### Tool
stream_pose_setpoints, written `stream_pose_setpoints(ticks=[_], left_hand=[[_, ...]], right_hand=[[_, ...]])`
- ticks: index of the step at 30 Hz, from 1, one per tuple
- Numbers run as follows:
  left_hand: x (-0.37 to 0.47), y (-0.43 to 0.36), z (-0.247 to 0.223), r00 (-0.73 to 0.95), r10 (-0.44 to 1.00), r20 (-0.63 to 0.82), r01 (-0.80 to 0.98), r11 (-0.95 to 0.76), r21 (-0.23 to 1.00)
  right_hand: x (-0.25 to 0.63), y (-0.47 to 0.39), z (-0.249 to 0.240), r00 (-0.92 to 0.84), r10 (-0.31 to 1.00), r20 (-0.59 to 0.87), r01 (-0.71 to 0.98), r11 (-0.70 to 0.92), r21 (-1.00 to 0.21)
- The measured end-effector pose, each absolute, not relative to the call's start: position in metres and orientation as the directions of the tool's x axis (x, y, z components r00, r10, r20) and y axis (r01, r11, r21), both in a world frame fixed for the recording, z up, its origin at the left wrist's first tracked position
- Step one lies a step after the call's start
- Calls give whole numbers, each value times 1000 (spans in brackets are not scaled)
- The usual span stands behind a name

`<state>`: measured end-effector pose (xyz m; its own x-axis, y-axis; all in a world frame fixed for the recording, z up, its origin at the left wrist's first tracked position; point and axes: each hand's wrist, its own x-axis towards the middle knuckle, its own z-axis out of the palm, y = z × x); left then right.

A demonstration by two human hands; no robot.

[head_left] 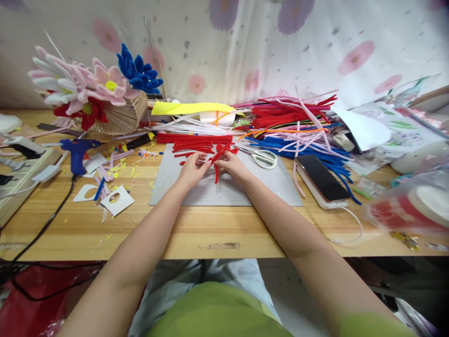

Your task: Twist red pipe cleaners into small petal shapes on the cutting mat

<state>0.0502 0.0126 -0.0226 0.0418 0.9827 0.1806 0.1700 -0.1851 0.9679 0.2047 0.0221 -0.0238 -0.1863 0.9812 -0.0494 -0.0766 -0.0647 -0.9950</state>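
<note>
Between my two hands, over the grey cutting mat (196, 192), is a piece made of bent red pipe cleaners (221, 152), with one end hanging down. My left hand (193, 167) pinches it from the left, thumb and fingers together. From the right, my right hand (229, 164) grips the same piece with its fingers closed. Cut red pipe cleaners (192, 146) lie in rows just behind my hands. White-handled scissors (264, 158) rest on the mat to the right of my right hand.
A blue glue gun (79, 154) stands at left by paper scraps (118, 200). Fuzzy flowers (105, 84) stand behind it. Pipe cleaner bundles (284, 114) lie at the back. On the right are a phone (322, 177) on a white power bank and a bagged cup (414, 206).
</note>
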Motion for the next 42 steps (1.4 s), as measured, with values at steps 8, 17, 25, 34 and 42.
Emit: stream_pose_setpoints(ticks=[8,17,25,34,42], left_hand=[[52,12,-15,101,977,186,99,-196,976],[58,14,-14,-1,995,-95,-302,90,949],[57,19,-18,-78,984,-159,-432,111,895],[57,21,-20,-138,965,-225,-535,118,837],[40,10,-3,204,934,-293,-89,315,945]], right_hand=[[200,15,-19,-378,925,-48,-96,-91,-991],[192,14,-21,-500,865,-54,-86,-111,-990],[194,12,-19,-571,818,-74,-71,-139,-988],[195,12,-17,-593,803,-49,-83,-122,-989],[203,16,-18,-372,928,37,-167,-27,-986]])
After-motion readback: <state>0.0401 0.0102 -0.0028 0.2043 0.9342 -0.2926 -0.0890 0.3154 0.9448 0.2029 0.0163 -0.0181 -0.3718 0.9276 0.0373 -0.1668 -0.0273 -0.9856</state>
